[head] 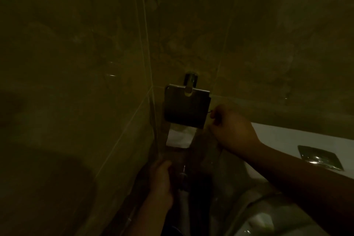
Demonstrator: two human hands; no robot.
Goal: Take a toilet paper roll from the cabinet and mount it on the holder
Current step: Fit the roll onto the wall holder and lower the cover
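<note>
While the right hand (231, 130) pinches at the holder (186, 108) side, seat the roll (180, 137) squarely under its cover. Below the holder, the left hand (161, 180) looks curled; whether it holds anything, I cannot tell.

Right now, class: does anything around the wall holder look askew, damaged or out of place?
Nothing plainly stands out. The holder hangs square with its cover flap down, and white paper hangs straight below it. The right hand is at its side and the left hand lower down. The dim light hides finer detail.
</note>
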